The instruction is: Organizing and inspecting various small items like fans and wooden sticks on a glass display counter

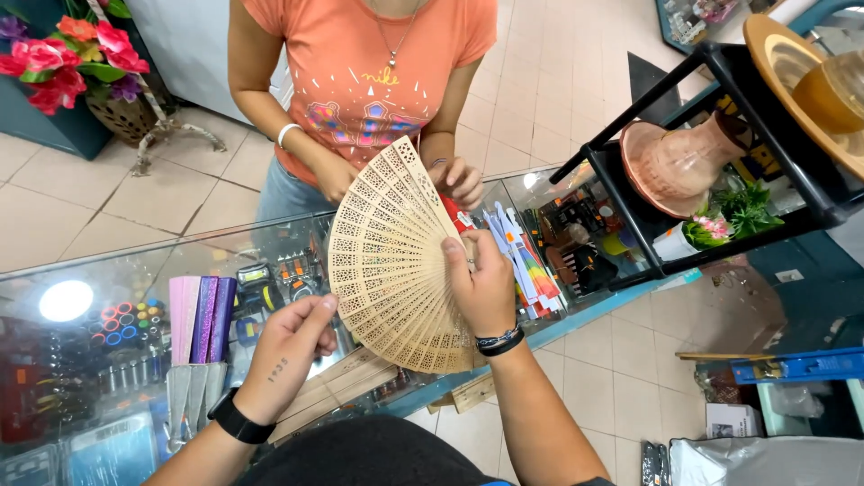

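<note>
An open carved wooden fan is spread over the glass counter. My right hand grips the fan's right edge near its pivot. My left hand pinches the fan's left outer rib with thumb and fingers. Across the counter stands a person in an orange shirt, whose hands rest by the fan's top edge, close to it; touching cannot be told.
Closed pink and purple fans lie on the glass at left. Folded colourful fans lie at right. A black shelf with a clay vase stands at right. Artificial flowers sit at far left. Small goods fill the case.
</note>
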